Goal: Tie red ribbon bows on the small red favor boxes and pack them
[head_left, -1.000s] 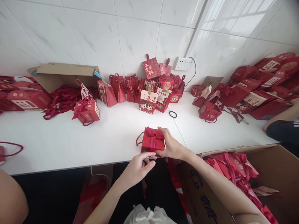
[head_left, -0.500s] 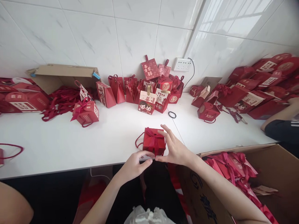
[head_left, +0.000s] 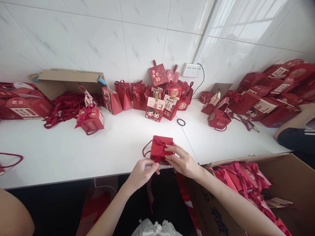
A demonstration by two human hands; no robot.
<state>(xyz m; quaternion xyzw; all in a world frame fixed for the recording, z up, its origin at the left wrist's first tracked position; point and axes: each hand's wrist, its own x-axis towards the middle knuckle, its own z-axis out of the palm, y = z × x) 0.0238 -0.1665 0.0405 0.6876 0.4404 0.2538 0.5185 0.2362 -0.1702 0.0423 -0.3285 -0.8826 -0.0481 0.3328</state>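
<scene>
Surface [head_left: 73, 154]: white, heaped with finished red boxes.
Gift box [head_left: 158, 149]: ribbon bow on, being adjusted.
Left hand [head_left: 142, 170]: fingers pinched on ribbon.
Right hand [head_left: 182, 160]: fingers half-curled, steadying the gift box.

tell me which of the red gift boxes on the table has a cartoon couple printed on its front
The white-topped gift box at the front of the cluster against the back wall, with a gold tab handle. The box under the hands is plain red with a ribbon bow.

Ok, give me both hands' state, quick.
Left hand: pinched shut on the red ribbon at the red gift box's near edge.
Right hand: fingers resting on the box, holding it.
</scene>
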